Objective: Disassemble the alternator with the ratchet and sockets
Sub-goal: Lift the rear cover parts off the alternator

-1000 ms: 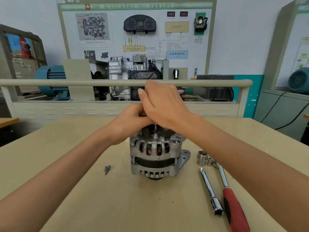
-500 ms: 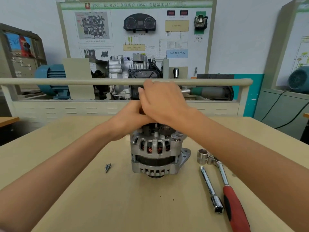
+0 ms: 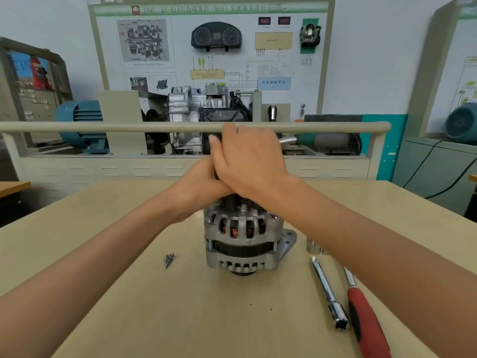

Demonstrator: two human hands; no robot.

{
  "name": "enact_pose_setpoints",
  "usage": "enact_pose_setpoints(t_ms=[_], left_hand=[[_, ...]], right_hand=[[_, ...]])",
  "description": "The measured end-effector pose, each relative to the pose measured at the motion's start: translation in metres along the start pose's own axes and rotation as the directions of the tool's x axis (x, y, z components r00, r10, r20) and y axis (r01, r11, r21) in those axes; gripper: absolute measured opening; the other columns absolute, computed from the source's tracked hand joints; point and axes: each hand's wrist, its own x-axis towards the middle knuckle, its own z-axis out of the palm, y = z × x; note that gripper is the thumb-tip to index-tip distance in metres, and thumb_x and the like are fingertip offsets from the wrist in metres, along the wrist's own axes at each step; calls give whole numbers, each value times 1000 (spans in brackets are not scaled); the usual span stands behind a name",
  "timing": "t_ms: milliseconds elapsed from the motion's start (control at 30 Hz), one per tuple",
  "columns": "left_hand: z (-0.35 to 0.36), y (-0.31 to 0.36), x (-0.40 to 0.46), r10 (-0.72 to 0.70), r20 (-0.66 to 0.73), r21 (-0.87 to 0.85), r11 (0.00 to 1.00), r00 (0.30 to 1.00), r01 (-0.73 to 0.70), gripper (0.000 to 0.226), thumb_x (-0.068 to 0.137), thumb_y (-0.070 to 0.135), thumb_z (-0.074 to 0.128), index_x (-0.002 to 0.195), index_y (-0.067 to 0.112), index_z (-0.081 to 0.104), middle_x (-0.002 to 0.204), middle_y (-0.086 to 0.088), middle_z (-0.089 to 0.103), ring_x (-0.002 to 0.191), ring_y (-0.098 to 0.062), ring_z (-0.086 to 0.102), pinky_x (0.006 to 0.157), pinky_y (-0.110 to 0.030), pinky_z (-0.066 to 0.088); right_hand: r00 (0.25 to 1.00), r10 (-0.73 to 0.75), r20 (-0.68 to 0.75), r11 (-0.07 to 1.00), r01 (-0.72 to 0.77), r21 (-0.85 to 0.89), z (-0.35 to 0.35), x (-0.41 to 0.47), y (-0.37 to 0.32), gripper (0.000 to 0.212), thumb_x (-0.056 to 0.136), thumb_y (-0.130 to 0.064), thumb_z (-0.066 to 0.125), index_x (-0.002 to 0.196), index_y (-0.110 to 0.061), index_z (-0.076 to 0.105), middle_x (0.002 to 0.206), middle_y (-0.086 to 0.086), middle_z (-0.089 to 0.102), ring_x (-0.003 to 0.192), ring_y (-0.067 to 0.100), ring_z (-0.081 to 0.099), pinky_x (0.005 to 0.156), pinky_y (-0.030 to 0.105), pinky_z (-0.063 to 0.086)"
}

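Both hands sit atop the alternator (image 3: 240,236) mid-tabletop: right hand (image 3: 247,161) over left hand (image 3: 198,187), fingers hidden, so their hold cannot be told. Probably freeing the rear cover by hand. The ratchet (image 3: 366,319) and extension bar (image 3: 329,293) lie unused toward the right edge; screws (image 3: 169,259) left.

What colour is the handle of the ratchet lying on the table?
Red, with a black strip along one side; the ratchet handle shows clearly in the head view.
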Motion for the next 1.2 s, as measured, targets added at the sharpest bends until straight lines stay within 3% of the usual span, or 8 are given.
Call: enact_pose_setpoints(t_ms=[200,267,367,500,767,1000,1100,1200], left_hand=[[-10,-1,2,-38,162,-72,996,986,51,17,85,-1,61,93,10,71,96,-6,74,96,-15,68,86,-18,52],[-13,1,3,-62,156,-69,995,986,74,12,83,-3,63,89,4,71,95,-19,72,91,-19,67,84,-19,53],[-8,4,6,-68,-41,130,989,997,73,2,80,-8,64,79,-7,65,87,-31,66,75,-23,60,69,-25,52],[3,6,6,12,-126,381,924,992,38,20,87,-4,50,75,12,51,71,0,58,66,-10,49,64,-23,43],[-9,2,-1,-50,105,-7,999,993,51,19,82,5,67,76,22,71,77,6,74,79,-5,68,73,-12,51],[14,-4,6,-13,-168,105,994,986,31,40,76,-11,62,49,16,48,37,14,49,38,4,42,41,-8,31],[6,-1,2,-23,-31,71,997,999,25,30,78,-6,65,61,18,58,51,14,63,53,6,57,50,-6,41],[-7,-4,2,-56,105,9,998,993,56,10,83,-3,64,85,5,70,87,-11,74,87,-18,69,81,-23,56]], right_hand=[[975,-8,224,617,-172,768,-4,3,14,34,100,-17,35,66,-15,40,64,1,45,67,20,46,71,42,37],[985,-37,167,672,-99,734,-6,1,15,31,99,-15,36,69,-12,42,65,2,46,67,21,45,71,41,36],[994,-59,92,978,39,206,-2,-4,5,28,99,-28,32,91,-10,52,81,6,57,74,24,51,69,36,32],[993,97,62,980,-84,-179,1,0,-12,38,100,-37,24,106,-8,49,86,9,62,58,22,38,52,31,24],[974,-119,190,879,15,476,-11,5,15,24,100,-24,31,88,-11,48,69,0,49,70,23,49,63,36,33],[968,182,171,956,-134,-260,1,2,-3,25,89,-17,40,112,-7,43,75,7,42,59,21,38,50,29,26],[994,-15,105,991,29,-132,0,1,6,26,88,-15,40,112,-8,45,83,6,56,66,25,44,54,32,23],[970,-209,126,931,158,329,-8,0,14,20,91,-10,39,106,-6,53,90,8,61,84,25,51,73,36,33]])
